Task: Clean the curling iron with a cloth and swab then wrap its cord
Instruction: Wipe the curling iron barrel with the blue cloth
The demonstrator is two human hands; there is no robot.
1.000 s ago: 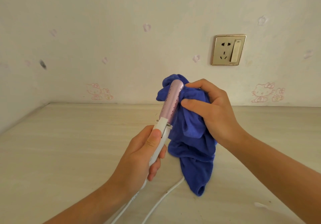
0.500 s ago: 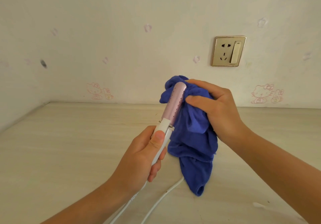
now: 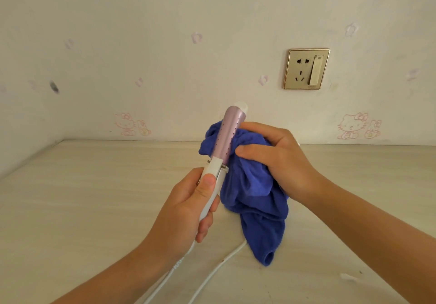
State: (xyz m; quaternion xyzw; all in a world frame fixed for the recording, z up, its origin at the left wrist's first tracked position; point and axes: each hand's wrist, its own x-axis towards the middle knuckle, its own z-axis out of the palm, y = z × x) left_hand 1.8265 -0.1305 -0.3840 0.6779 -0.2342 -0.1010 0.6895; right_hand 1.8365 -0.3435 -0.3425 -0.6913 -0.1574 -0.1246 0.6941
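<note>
How far the blue cloth (image 3: pixel 253 185) wraps behind the curling iron (image 3: pixel 228 136) is hidden by the right grip (image 3: pixel 280 162). The left grip (image 3: pixel 186 207) covers most of the iron's white handle, and the white cord (image 3: pixel 213 272) leaves the frame below that grip. A pale scrap (image 3: pixel 349 276) on the counter (image 3: pixel 94 197), below the right grip, is too small to make out. There is one iron, one cloth, one cord seen as two strands, and one wall socket (image 3: pixel 306 68) above the right grip. The left grip is curled round the handle, thumb on top, holding the iron tilted up off the counter. The right grip is closed round the bunched cloth, thumb pressing it against the lilac barrel's right side.
</note>
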